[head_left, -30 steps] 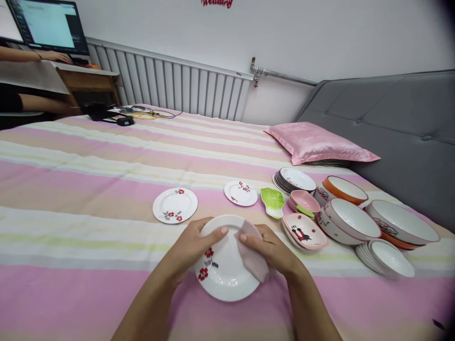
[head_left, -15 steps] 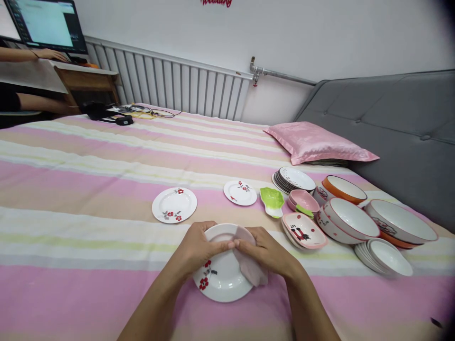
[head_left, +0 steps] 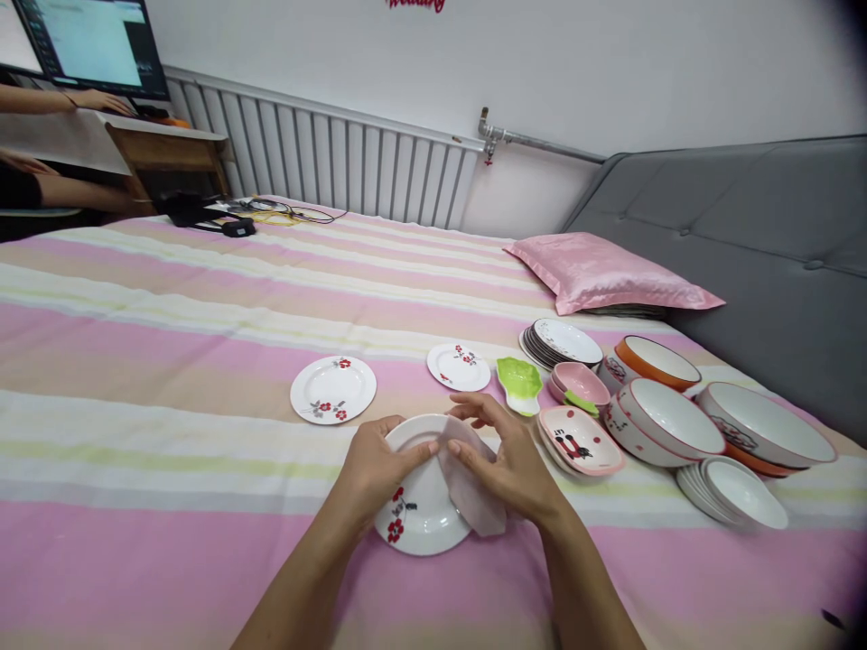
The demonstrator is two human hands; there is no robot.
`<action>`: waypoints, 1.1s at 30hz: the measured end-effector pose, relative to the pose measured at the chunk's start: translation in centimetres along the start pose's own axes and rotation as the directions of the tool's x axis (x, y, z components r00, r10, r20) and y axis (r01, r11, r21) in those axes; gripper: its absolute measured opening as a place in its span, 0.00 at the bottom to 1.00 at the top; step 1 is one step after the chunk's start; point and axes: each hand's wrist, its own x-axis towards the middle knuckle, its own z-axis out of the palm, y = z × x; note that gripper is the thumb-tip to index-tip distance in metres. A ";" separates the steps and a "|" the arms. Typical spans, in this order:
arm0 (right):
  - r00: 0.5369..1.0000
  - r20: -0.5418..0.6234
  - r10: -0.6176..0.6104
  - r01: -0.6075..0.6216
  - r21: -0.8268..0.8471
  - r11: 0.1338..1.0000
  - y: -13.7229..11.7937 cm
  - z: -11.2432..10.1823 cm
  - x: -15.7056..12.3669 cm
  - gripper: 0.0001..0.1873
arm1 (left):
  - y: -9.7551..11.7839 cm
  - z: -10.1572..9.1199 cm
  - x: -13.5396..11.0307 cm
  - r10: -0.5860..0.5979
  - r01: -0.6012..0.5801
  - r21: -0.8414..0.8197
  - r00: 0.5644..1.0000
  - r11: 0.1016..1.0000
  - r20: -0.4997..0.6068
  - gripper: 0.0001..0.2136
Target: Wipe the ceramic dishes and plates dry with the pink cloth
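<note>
Low over the striped bedspread, my left hand [head_left: 374,469] grips the left rim of a white plate with red flowers [head_left: 418,510], thumb lying on its face. My right hand [head_left: 511,465] presses a pale pink cloth [head_left: 467,483] onto the plate's right half, thumb and lower fingers closed on the cloth, upper fingers lifted. Two more flowered plates lie beyond: a larger plate [head_left: 333,389] to the left and a smaller plate [head_left: 459,367] in the middle.
Right of my hands sit a green leaf dish [head_left: 518,383], pink dishes [head_left: 580,441], a plate stack [head_left: 561,344], several bowls [head_left: 667,424] and stacked white saucers [head_left: 735,492]. A pink pillow [head_left: 602,273] lies by the grey headboard. At far left another person's arm [head_left: 74,99] rests at a desk.
The plate has tipped and shifted slightly nearer the far side. My right hand slid the cloth leftward over the plate's face and its upper fingers lifted.
</note>
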 end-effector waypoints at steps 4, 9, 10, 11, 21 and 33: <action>0.999 -0.021 -0.044 0.044 0.000 0.999 -0.4 0.4 0.0 0.18 | -0.3 0.3 0.2 -0.019 0.018 -0.030 1.000 0.999 -0.011 0.16; 0.998 -0.026 -0.054 0.052 -0.043 0.998 -0.4 1.4 0.1 0.16 | -0.5 0.4 0.2 -0.001 0.001 -0.062 1.000 0.998 -0.004 0.14; 0.998 -0.032 -0.050 0.049 -0.040 0.998 -0.3 1.5 0.1 0.16 | -0.4 0.4 0.2 -0.004 0.004 -0.072 1.000 0.997 -0.007 0.15; 0.998 -0.040 -0.046 0.045 -0.034 0.998 -0.3 1.6 0.1 0.15 | -0.3 0.5 0.2 -0.008 0.007 -0.083 1.000 0.996 -0.013 0.15; 0.995 -0.096 -0.002 0.004 0.024 1.000 0.1 1.4 0.3 0.15 | 0.4 1.0 0.0 -0.076 0.047 -0.362 0.995 0.931 -0.065 0.18; 0.986 -0.140 0.086 -0.074 0.088 0.993 -0.4 2.3 0.3 0.14 | 1.4 1.3 0.2 -0.140 -0.104 -0.671 0.944 0.734 -0.299 0.15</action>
